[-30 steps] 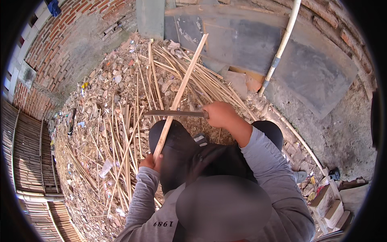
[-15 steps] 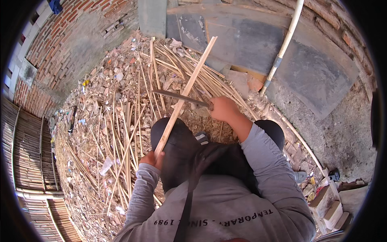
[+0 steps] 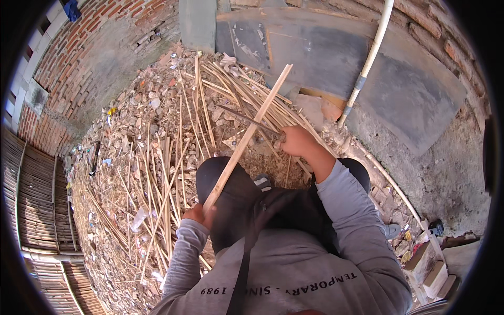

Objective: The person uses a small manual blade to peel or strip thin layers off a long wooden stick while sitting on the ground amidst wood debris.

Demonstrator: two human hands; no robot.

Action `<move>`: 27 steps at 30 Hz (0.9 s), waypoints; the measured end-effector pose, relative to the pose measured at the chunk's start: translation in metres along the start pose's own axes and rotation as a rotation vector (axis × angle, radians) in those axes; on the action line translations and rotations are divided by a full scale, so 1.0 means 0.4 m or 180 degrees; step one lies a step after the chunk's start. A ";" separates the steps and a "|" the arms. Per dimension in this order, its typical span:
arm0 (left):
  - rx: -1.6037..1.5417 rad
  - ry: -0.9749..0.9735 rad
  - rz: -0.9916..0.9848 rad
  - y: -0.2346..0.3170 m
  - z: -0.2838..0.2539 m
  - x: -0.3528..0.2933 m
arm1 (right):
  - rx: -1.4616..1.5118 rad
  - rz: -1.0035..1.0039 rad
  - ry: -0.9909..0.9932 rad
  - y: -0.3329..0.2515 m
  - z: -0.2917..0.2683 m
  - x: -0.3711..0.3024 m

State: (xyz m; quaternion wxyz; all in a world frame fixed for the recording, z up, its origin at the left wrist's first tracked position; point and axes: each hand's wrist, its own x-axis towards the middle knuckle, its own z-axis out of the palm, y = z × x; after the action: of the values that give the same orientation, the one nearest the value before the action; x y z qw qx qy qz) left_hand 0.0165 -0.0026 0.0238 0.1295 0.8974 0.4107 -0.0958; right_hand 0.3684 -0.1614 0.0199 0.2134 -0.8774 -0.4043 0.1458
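Note:
My left hand point(image 3: 200, 215) is closed around the lower end of a pale bamboo strip point(image 3: 247, 137). The strip slants up and to the right, passing over my left knee. In my right hand point(image 3: 295, 140) is the handle of a long, thin, dark-bladed knife point(image 3: 245, 116). Its blade points left and crosses the upper half of the strip; whether it lies on the strip or behind it is hard to tell. Past the knife, a pile of split bamboo strips point(image 3: 247, 89) lies on the ground.
More strips point(image 3: 167, 178) are strewn left of my legs over stone rubble and litter point(image 3: 118, 152). A dark sheet point(image 3: 336, 52) leans at the wall, with a pale pipe point(image 3: 370, 58) before it. At the far left stands a bamboo slat panel point(image 3: 39, 189).
The bamboo strip's far end has come down and to the right, nearer to me. My right hand and the knife have moved slightly to the right.

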 end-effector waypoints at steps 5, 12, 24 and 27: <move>-0.0020 -0.0007 0.0022 -0.012 -0.006 -0.004 | -0.0259 -0.0351 -0.0499 -0.081 -0.014 -0.038; -0.0049 -0.0153 -0.0047 0.005 -0.013 -0.001 | 0.0347 0.0071 -0.0086 0.018 0.015 0.024; -0.0130 0.0140 0.0029 -0.018 0.022 0.001 | 0.0017 -0.0211 -0.0449 -0.024 -0.013 -0.002; -0.0129 0.0099 0.0017 -0.011 0.012 0.003 | 0.0205 0.0048 0.0092 0.023 0.003 0.025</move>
State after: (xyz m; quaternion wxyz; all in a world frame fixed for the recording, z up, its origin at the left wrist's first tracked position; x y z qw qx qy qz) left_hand 0.0136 -0.0006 0.0183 0.1414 0.8971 0.4121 -0.0731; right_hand 0.3800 -0.1586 0.0136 0.2462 -0.8751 -0.3896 0.1477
